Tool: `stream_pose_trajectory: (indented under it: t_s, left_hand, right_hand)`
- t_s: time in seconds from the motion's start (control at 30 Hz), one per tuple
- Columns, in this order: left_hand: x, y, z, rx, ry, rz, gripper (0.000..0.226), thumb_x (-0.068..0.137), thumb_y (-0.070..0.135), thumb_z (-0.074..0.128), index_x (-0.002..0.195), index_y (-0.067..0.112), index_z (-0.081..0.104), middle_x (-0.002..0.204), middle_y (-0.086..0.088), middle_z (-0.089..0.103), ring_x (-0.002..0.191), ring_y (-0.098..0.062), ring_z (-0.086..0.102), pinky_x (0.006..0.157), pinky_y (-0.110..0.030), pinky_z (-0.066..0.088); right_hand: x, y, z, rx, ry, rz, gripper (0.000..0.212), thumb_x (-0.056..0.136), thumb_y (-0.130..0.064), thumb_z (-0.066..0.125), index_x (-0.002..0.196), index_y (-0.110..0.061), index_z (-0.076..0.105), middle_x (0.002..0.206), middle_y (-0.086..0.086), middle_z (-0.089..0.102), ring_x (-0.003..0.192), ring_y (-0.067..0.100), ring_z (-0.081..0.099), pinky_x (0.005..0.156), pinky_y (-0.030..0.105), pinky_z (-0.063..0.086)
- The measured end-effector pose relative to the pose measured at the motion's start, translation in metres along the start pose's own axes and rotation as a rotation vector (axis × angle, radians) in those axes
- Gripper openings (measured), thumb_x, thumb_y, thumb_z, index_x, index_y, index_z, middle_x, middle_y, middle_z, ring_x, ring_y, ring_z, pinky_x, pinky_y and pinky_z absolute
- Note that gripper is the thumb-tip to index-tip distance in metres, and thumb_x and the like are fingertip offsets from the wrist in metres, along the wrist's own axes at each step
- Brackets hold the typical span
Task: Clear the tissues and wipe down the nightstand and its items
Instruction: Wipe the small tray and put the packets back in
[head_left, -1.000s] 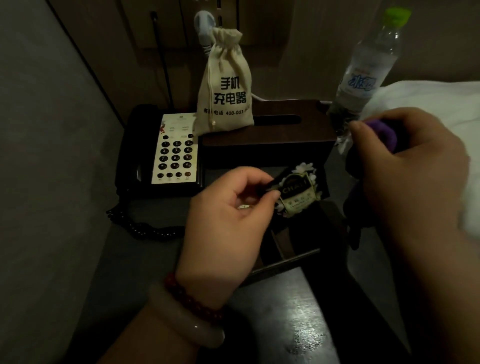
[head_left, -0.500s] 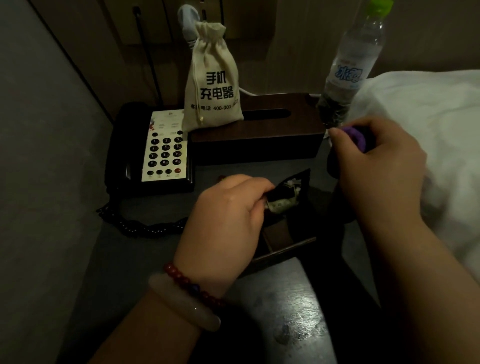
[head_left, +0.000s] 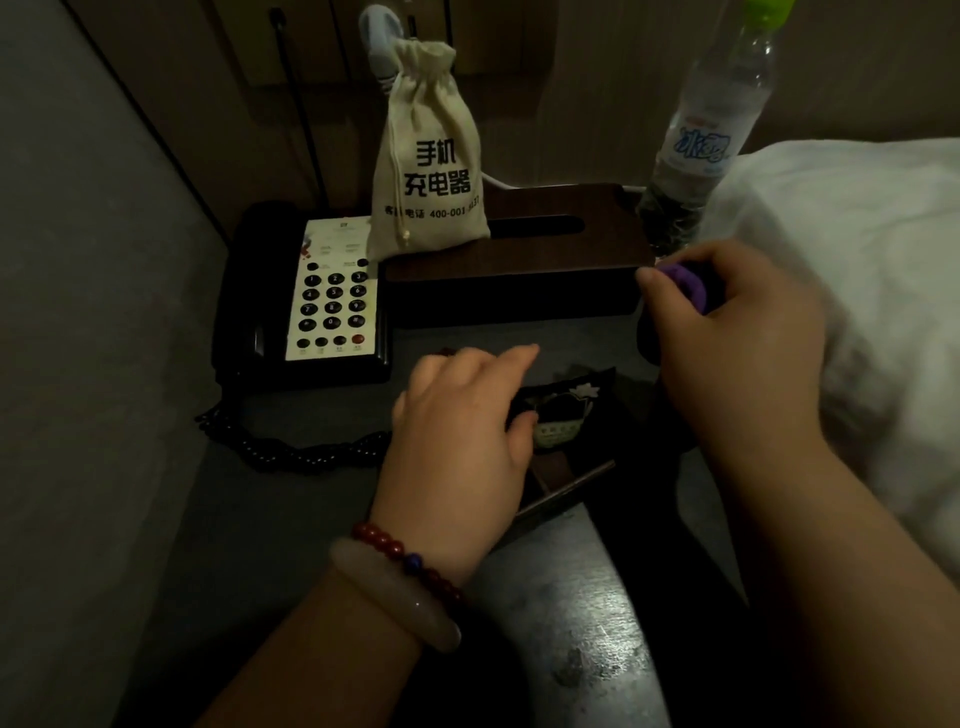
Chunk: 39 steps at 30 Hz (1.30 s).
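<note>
Left hand (head_left: 457, 431) is low over the dark desk (head_left: 571, 623), palm down. Its forefinger is stretched straight toward the dark wooden tissue box with a slot lid (head_left: 519, 260), with a wide gap to the thumb. The thumb tip touches the left edge of the small black packet with a pale flower print (head_left: 566, 410). The packet lies just right of the fingers, tilted over the small open wooden tray (head_left: 561, 483). The other fingers are hidden under the hand, so I cannot tell if the packet is pinched or just touched.

Right hand (head_left: 737, 353) has its fingers curled tight round a bunched purple cloth (head_left: 691, 283). The cloth pokes out between thumb and forefinger and sits at the tissue box's right front corner (contact with the box unclear).

A red bead bracelet (head_left: 405, 556) and a pale bangle (head_left: 395, 597) are on the left wrist.

At the back left is a black desk phone with a white keypad panel (head_left: 311, 301), its coiled cord trailing in front. A beige drawstring cloth pouch with printed characters (head_left: 431, 171) stands upright at the tissue box's left end. A clear plastic water bottle with a green cap (head_left: 701, 140) stands behind the right hand, next to the white bedding (head_left: 857, 260).
</note>
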<state>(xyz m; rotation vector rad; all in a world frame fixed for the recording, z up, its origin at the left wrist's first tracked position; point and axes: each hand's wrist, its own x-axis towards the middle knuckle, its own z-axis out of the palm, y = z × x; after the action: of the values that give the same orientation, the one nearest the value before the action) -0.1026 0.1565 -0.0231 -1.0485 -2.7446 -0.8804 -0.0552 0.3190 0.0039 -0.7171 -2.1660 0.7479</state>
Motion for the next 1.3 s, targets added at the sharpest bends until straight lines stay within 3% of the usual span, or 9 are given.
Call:
stream_pose_trajectory:
  t_s: [0.1,0.2,0.4,0.47,0.57,0.73,0.97,1.17,1.3]
  left_hand:
    - [0.004,-0.009,-0.005,-0.009,-0.004,-0.059,0.042,0.089,0.029,0.059,0.131,0.030,0.053,0.116,0.010,0.057,0.113,-0.014,0.044,0.096,-0.030,0.038]
    - [0.011,-0.024,-0.016,-0.045,0.028,-0.123,0.037,0.092,0.028,0.056,0.129,0.031,0.055,0.116,0.010,0.054,0.109,-0.008,0.047,0.089,-0.022,0.038]
    - [0.019,-0.054,-0.029,-0.046,0.022,-0.292,0.030,0.088,0.025,0.063,0.118,0.026,0.064,0.101,0.010,0.061,0.076,0.004,0.050,0.062,-0.003,0.033]
    - [0.026,-0.054,-0.028,-0.003,-0.066,-0.296,0.036,0.086,0.026,0.066,0.122,0.024,0.061,0.103,0.009,0.061,0.079,0.003,0.051,0.069,-0.006,0.036]
    - [0.045,-0.049,-0.026,0.114,-0.188,-0.270,0.049,0.081,0.035,0.070,0.127,0.024,0.056,0.118,0.002,0.058,0.102,-0.011,0.056,0.084,-0.023,0.043]
    - [0.071,-0.039,-0.011,0.235,-0.423,-0.245,0.081,0.073,0.048,0.073,0.140,0.022,0.037,0.136,-0.005,0.039,0.120,-0.021,0.046,0.094,-0.030,0.040]
    - [0.077,-0.040,0.000,0.273,-0.543,-0.255,0.081,0.077,0.034,0.074,0.145,0.022,0.030,0.145,-0.007,0.032,0.130,-0.026,0.037,0.105,-0.037,0.038]
    - [0.072,-0.043,-0.009,0.111,-0.394,-0.267,0.076,0.072,0.024,0.080,0.137,0.028,0.041,0.136,-0.003,0.041,0.122,-0.019,0.044,0.090,-0.022,0.034]
    - [0.060,-0.038,-0.029,-0.090,-0.157,-0.266,0.093,0.070,0.018,0.081,0.144,0.035,0.028,0.125,0.008,0.044,0.107,-0.005,0.046,0.086,-0.015,0.035]
  right_hand:
    - [-0.001,0.001,0.002,0.002,-0.012,0.003,0.008,0.087,-0.032,0.063,0.083,-0.032,0.057,0.068,-0.023,0.048,0.066,-0.010,0.049,0.058,-0.001,0.033]
    - [-0.001,0.001,0.003,-0.007,-0.018,0.005,0.007,0.088,-0.032,0.063,0.084,-0.032,0.057,0.069,-0.022,0.048,0.066,-0.010,0.048,0.059,-0.002,0.033]
    - [-0.003,0.000,0.004,-0.007,-0.017,0.016,0.007,0.087,-0.030,0.064,0.084,-0.031,0.058,0.074,-0.011,0.055,0.065,-0.001,0.049,0.059,-0.005,0.031]
    - [-0.003,-0.001,0.005,-0.004,-0.023,0.021,0.007,0.087,-0.030,0.064,0.083,-0.030,0.058,0.070,-0.018,0.052,0.065,-0.003,0.049,0.058,-0.005,0.030]
    - [-0.003,-0.003,0.005,0.006,-0.026,0.027,0.009,0.087,-0.030,0.064,0.082,-0.031,0.056,0.068,-0.023,0.047,0.064,-0.008,0.047,0.057,-0.006,0.029]
    - [-0.003,-0.004,0.003,0.013,-0.035,0.035,0.009,0.088,-0.031,0.063,0.082,-0.031,0.056,0.067,-0.023,0.046,0.064,-0.010,0.046,0.058,-0.005,0.031]
    - [-0.002,-0.002,0.003,0.030,-0.036,0.051,0.010,0.088,-0.031,0.064,0.081,-0.030,0.057,0.067,-0.022,0.048,0.063,-0.009,0.047,0.057,-0.005,0.031]
    - [-0.003,-0.004,0.003,0.050,-0.048,0.061,0.010,0.088,-0.030,0.064,0.081,-0.029,0.057,0.067,-0.023,0.047,0.062,-0.011,0.045,0.057,-0.005,0.032]
    - [-0.002,-0.005,0.004,0.087,-0.050,0.071,0.005,0.088,-0.032,0.062,0.085,-0.030,0.059,0.071,-0.025,0.049,0.067,-0.013,0.048,0.059,-0.005,0.032]
